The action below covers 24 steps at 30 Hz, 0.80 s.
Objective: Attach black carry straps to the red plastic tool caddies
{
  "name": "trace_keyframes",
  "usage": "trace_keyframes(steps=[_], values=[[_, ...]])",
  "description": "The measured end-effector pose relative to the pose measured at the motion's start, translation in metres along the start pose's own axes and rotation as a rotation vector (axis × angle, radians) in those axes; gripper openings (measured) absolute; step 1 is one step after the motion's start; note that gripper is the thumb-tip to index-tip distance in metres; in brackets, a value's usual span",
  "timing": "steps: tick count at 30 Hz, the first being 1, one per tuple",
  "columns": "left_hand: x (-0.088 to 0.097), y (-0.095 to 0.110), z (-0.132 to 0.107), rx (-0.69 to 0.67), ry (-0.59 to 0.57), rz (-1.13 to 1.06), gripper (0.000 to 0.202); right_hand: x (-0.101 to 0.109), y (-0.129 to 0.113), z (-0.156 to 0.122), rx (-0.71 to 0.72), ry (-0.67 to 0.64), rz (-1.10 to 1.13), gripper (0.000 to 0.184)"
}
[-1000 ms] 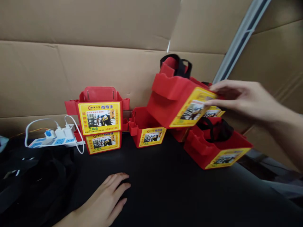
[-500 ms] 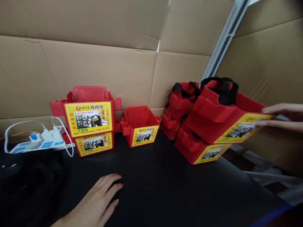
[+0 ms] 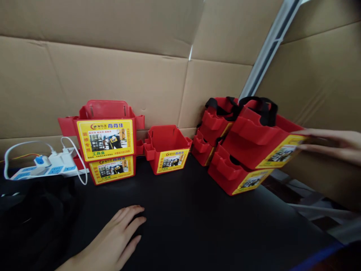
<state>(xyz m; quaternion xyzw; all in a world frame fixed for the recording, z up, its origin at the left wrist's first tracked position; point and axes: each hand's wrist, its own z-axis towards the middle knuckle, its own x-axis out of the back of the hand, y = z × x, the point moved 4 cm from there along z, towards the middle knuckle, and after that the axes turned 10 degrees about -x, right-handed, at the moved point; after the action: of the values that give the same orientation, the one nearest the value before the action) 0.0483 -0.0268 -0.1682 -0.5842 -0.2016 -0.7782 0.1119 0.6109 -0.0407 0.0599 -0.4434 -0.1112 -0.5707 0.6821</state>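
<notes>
Over at the right edge of the view, the fingers [image 3: 313,132] of the right hand [image 3: 332,145] are stretched out long. One lies along the top rim and the rest are pressed together lower down, so they're pinching the end of a red plastic bin [image 3: 254,139] with a yellow picture label [image 3: 282,152] and a black strap handle [image 3: 266,111]. That bin is tilted and sits right on top of a second red labelled bin [image 3: 234,178] at the right end of the black tabletop [image 3: 197,226]. Can't tell if the two are actually nested or just touching. Just behind them, a couple more red bins with black straps [image 3: 216,120] lean against the brown cardboard wall [image 3: 126,79]. The left hand [image 3: 113,241] is down near the bottom of the view, palm flat on the tabletop with its fingers [image 3: 132,211] loosely spread, holding nothing and well apart from any bin. Further back in the middle is a small open red bin [image 3: 166,145], and to its left a stack of two red labelled bins [image 3: 107,145]. A white power strip [image 3: 47,169] with plugs and white cables lies beside the stack, and a heap of black fabric [image 3: 28,218] sits in the left corner.
</notes>
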Motion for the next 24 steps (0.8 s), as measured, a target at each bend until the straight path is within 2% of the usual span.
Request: trace_keyframes(steps=[2,3,5,8,10,12,14,15,16,19,20,22,24], values=[[0.001,0.0,0.0,-0.003,0.027,-0.003,0.037,-0.015,-0.002,-0.013,0.008,-0.184,-0.122,0.024],[0.001,0.0,-0.001,-0.003,0.044,-0.004,0.037,-0.02,-0.006,-0.021,0.04,-0.173,-0.19,0.025],[0.002,0.0,-0.001,-0.003,0.072,-0.006,0.037,-0.023,-0.018,-0.037,0.164,0.0,-0.316,0.031],[0.001,-0.001,-0.001,-0.012,0.06,-0.018,0.039,-0.031,-0.044,-0.062,0.37,0.19,-0.443,0.048],[0.001,-0.001,0.0,-0.016,0.026,-0.029,0.04,-0.037,-0.067,-0.081,0.421,0.364,-0.425,0.053],[0.001,-0.002,0.001,-0.01,-0.003,-0.037,0.042,-0.047,-0.095,-0.105,0.412,0.541,-0.322,0.054],[0.003,-0.003,0.003,-0.007,-0.029,-0.043,0.044,-0.074,-0.133,-0.137,0.58,0.582,-0.224,0.059],[0.004,-0.003,0.003,-0.012,-0.044,-0.046,0.046,-0.095,-0.152,-0.153,0.649,0.476,-0.16,0.063],[0.006,-0.005,0.004,-0.022,-0.059,-0.048,0.048,-0.119,-0.17,-0.168,0.699,0.285,-0.079,0.063],[0.012,-0.014,0.003,-0.04,-0.095,-0.038,0.056,-0.207,-0.21,-0.21,0.703,-0.445,-0.032,0.056],[0.015,-0.018,0.001,-0.036,-0.105,-0.029,0.058,-0.233,-0.22,-0.221,0.7,-0.62,-0.043,0.055],[0.018,-0.029,-0.003,-0.005,-0.124,-0.005,0.059,-0.274,-0.235,-0.231,0.687,-0.831,-0.033,0.055],[0.021,-0.04,-0.007,0.044,-0.133,0.022,0.057,-0.3,-0.247,-0.23,0.677,-0.918,-0.007,0.052]])
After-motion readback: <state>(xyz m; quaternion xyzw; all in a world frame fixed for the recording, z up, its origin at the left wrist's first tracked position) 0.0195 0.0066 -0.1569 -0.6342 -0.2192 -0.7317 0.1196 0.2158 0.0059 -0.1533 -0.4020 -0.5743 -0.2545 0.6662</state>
